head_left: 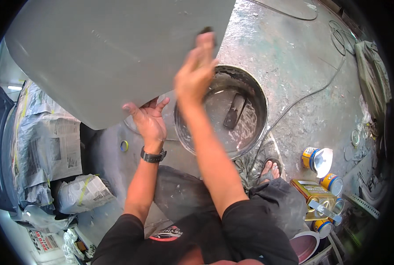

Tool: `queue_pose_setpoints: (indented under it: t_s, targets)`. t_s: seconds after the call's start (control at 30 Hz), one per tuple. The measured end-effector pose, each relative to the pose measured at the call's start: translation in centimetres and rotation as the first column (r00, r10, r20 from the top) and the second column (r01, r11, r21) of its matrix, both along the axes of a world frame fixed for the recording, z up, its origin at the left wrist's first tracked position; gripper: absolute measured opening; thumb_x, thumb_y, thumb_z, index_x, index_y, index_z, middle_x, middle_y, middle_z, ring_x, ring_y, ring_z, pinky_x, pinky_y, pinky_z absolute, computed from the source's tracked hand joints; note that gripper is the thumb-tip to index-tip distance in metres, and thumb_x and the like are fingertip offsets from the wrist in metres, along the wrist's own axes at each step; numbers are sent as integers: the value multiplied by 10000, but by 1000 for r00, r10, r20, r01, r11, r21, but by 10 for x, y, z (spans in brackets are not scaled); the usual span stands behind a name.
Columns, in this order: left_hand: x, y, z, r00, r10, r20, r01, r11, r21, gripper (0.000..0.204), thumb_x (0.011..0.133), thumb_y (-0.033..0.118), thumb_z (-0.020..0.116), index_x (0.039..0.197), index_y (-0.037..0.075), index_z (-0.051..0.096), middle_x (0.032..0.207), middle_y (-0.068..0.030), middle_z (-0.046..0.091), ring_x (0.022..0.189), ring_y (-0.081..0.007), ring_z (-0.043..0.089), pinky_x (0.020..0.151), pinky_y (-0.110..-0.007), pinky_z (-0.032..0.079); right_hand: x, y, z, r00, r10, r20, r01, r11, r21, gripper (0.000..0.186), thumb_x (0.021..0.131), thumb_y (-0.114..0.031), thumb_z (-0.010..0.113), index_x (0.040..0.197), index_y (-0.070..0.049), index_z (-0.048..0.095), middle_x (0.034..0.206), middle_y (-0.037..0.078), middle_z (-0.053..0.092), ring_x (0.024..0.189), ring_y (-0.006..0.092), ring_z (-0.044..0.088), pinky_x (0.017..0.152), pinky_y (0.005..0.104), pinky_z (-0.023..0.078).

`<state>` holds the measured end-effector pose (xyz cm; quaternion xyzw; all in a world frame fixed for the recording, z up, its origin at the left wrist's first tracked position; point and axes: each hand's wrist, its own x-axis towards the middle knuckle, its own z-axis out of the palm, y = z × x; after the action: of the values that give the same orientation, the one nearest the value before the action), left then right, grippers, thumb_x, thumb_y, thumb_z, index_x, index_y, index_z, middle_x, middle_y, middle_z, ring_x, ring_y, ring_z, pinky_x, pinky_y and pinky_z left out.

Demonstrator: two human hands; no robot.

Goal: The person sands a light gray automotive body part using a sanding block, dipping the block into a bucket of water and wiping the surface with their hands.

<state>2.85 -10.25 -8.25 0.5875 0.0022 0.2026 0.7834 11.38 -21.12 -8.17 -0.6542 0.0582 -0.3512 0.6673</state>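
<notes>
A large smooth grey panel (pixel 117 53) fills the upper left, tilted over the floor. At its lower edge my left hand (pixel 150 123) grips it palm up, thumb by the panel's face and some fingers hidden behind the edge. My right hand (pixel 194 77) lies against the panel near its right edge, fingers stretched together over a small dark pad (pixel 205 31); motion blurs it, and most of the pad is hidden. Below and right of that hand stands a round dark bucket (pixel 264 97) with cloudy water and a dark rectangular block (pixel 235 110) inside.
Paint cans (pixel 309 159) and a rectangular metal tin (pixel 309 192) stand at the lower right. A hose (pixel 298 101) crosses the wet floor. Newspaper-masked car parts (pixel 60 145) are at the left. A yellow tape roll (pixel 124 145) lies below the panel.
</notes>
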Motion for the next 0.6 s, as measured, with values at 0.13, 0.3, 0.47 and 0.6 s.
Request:
queue_pose_setpoints:
  t_s: [0.13, 0.3, 0.47, 0.6]
  targets:
    - [6, -10, -1, 1000, 17, 4, -17, 1000, 14, 836, 963, 708, 368, 1506, 74, 325, 1457, -113, 475, 1329, -246, 471, 1120, -423, 402, 10, -7, 10, 996, -26, -82, 34, 995, 99, 545, 1058, -268, 413, 1524, 6, 346, 1616, 205, 272, 1508, 359, 236, 1175, 652, 112]
    - [2, 23, -15, 994, 106, -34, -98, 978, 182, 813, 964, 707, 371, 1485, 83, 365, 1423, -122, 503, 1281, -244, 519, 1043, -429, 476, -38, 31, 15, 995, 58, 86, -44, 986, -161, 481, 1061, -230, 413, 1490, -12, 427, 1571, 216, 361, 1468, 383, 324, 1179, 615, 158]
    - [11, -1, -8, 999, -10, -47, 9, 1000, -25, 851, 983, 713, 286, 1555, 83, 295, 1553, -126, 390, 1435, -240, 347, 1213, -403, 238, 38, -25, 0, 998, -52, -38, 60, 971, 230, 509, 1065, -273, 418, 1496, -2, 406, 1582, 204, 346, 1471, 368, 322, 1169, 670, 114]
    - [-3, 17, -13, 995, 87, -45, -77, 979, 187, 848, 958, 723, 372, 1468, 44, 382, 1414, -120, 507, 1235, -244, 553, 1006, -388, 490, -44, 43, 26, 975, 106, 195, -57, 969, -240, 502, 1051, -261, 445, 1504, -45, 416, 1585, 174, 358, 1487, 353, 294, 1174, 665, 89]
